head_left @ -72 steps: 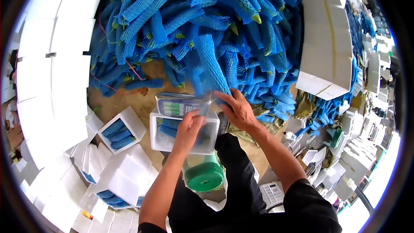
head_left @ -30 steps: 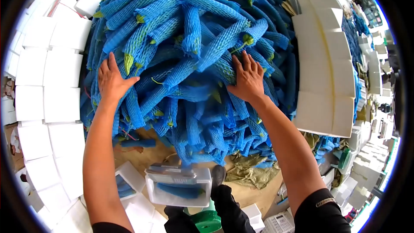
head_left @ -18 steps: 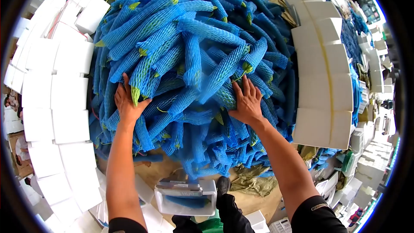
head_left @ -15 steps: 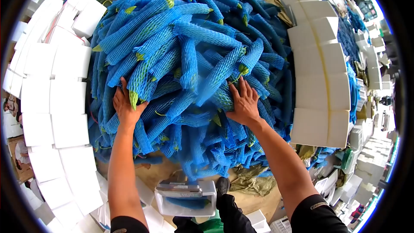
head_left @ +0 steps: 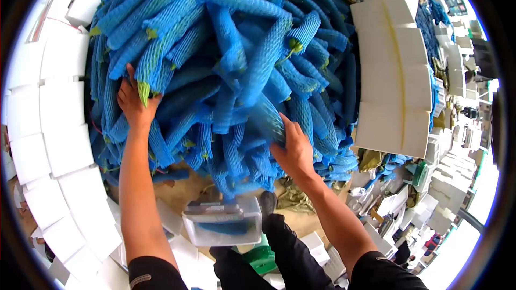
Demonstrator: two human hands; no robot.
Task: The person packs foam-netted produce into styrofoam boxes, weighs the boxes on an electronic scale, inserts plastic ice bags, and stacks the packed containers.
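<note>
A large heap of long green gourds in blue foam-net sleeves [head_left: 177, 37] lies before me. My right hand [head_left: 295, 150] is closed round one wrapped gourd [head_left: 267, 119] at the heap's near side; this gourd is blurred by motion. On the heap's left flank rests my left hand [head_left: 138, 99], its thumb spread from the fingers. A bare green tip of a sleeved gourd [head_left: 144, 92] lies across it, between thumb and forefinger. Part of the left fingers is hidden among the gourds.
White foam boxes [head_left: 67, 145] are stacked along the left. More white boxes [head_left: 395, 75] with a yellow strap form a wall at right. Near my feet stands an open white box [head_left: 223, 233] with a blue-sleeved piece inside and a grey device at its rim.
My right hand has come down and toward me, from lying spread on the heap to gripping a wrapped gourd. The left hand stays by the same green tip. The view has shifted.
</note>
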